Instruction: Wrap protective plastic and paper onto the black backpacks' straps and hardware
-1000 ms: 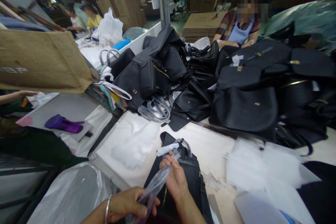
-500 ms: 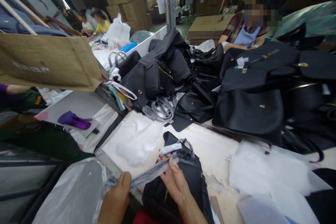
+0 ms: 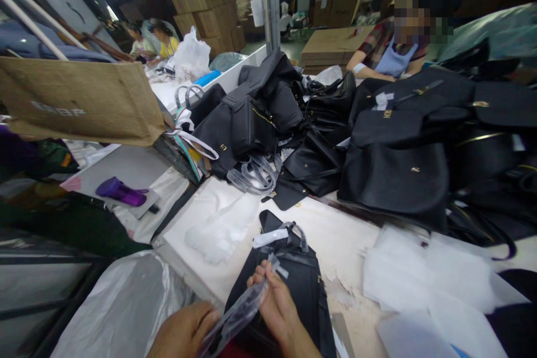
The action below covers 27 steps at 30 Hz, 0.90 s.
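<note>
A long clear plastic sleeve (image 3: 240,309) stretches slantwise between my two hands. My right hand (image 3: 277,303) pinches its upper end over a black bag (image 3: 304,277). Lower and to the left, my left hand (image 3: 182,329) is closed around the other end, where something dark shows through the plastic. The bag lies on the table in front of me, its handle (image 3: 300,234) wrapped in clear plastic with a white wrap (image 3: 271,238) beside it. My forearms and hands hide part of its lower half.
A heap of black bags (image 3: 394,168) runs along the far side of the table. White sheets (image 3: 428,268) lie to the right, thin white plastic (image 3: 218,229) to the left. A burlap bag (image 3: 84,100) hangs at upper left; a co-worker (image 3: 386,56) sits across.
My left hand has moved down and slightly left, and the sleeve now slants more steeply and looks clearer. My right hand has shifted slightly down, still holding the upper end.
</note>
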{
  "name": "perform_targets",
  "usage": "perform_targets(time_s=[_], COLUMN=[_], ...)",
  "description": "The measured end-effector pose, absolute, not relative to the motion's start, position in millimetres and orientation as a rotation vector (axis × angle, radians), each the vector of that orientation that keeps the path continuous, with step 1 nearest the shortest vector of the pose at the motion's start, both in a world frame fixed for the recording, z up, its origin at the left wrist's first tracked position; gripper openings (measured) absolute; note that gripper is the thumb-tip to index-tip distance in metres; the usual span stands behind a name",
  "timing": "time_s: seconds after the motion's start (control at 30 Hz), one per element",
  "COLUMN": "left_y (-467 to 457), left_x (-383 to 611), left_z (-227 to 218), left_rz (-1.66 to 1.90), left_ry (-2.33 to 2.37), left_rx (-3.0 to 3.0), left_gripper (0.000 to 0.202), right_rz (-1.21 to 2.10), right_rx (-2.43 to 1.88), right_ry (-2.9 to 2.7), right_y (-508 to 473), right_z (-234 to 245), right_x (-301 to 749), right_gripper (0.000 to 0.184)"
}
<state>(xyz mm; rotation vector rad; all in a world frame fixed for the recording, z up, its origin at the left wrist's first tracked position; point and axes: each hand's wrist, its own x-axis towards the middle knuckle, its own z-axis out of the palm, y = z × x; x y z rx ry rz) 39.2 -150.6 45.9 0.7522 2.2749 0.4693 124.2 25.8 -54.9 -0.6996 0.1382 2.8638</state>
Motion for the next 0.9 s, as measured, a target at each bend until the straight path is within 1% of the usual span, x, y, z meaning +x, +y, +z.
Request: perform_targets(time_s=[0.03, 0.1, 0.17, 0.23, 0.3, 0.37, 0.43, 0.47, 0.53, 0.6, 0.63, 0.67, 0.73, 0.8, 0.9], left_y=[-135.1, -101.4, -71.2, -50.5, -40.8, -40.3, -46.1, -50.6, -60.6, -69.4, -72.4, -74.1, -73.7, -69.1, -57.0], left_x=[31.0, 20.8, 19.4, 23.5, 28.1, 29.1, 25.6, 22.6, 15.9, 11.0, 9.6, 9.0, 9.0, 9.0, 7.2], left_z=[47.9, 42.6, 29.1, 14.7, 4.3, -2.1, -6.9, -9.5, -15.5, -22.3, -25.8, -29.0, -33.5, -34.0, -26.9], left_rz=[0.559, 0.796, 0.963, 0.991, 0.919, 0.830, 0.740, 0.691, 0.599, 0.560, 0.554, 0.545, 0.516, 0.502, 0.504], left_ry=[2.314, 2.219, 1.975, 1.693, 1.458, 1.352, 1.453, 1.569, 1.805, 1.942, 1.961, 1.963, 1.951, 1.920, 1.879], left_rx=[0.748, 0.718, 0.684, 0.576, 0.411, 0.284, 0.289, 0.333, 0.457, 0.558, 0.580, 0.577, 0.540, 0.523, 0.558], left_gripper=[0.035, 0.035, 0.047, 0.061, 0.066, 0.059, 0.046, 0.038, 0.029, 0.026, 0.025, 0.025, 0.025, 0.024, 0.016], right_rz=[2.858, 2.842, 2.821, 2.799, 2.772, 2.718, 2.565, 2.419, 1.998, 1.603, 1.493, 1.453, 1.519, 1.632, 1.682], right_rx=[-0.714, -0.755, -0.776, -0.779, -0.810, -0.875, -0.948, -0.981, -1.021, -0.963, -0.894, -0.809, -0.621, -0.503, -0.496], right_ry=[0.128, 0.087, -0.023, -0.219, -0.513, -0.935, -1.461, -1.721, -2.096, -2.265, -2.320, -2.382, -2.522, -2.596, -2.610], right_y=[26.4, 26.7, 26.5, 27.9, 33.9, 46.8, 66.6, 78.3, 103.2, 126.5, 136.4, 144.8, 157.1, 164.5, 169.3], right_z=[-55.0, -54.6, -53.1, -51.0, -49.6, -49.3, -48.6, -47.3, -42.5, -36.7, -34.8, -34.1, -36.9, -43.3, -51.6], right_x=[124.2, 123.2, 122.1, 122.7, 126.1, 132.3, 140.0, 143.4, 147.5, 146.3, 144.0, 141.1, 135.3, 131.9, 131.2], right_gripper=[0.020, 0.021, 0.025, 0.030, 0.035, 0.038, 0.037, 0.036, 0.029, 0.017, 0.019, 0.024, 0.028, 0.024, 0.019])
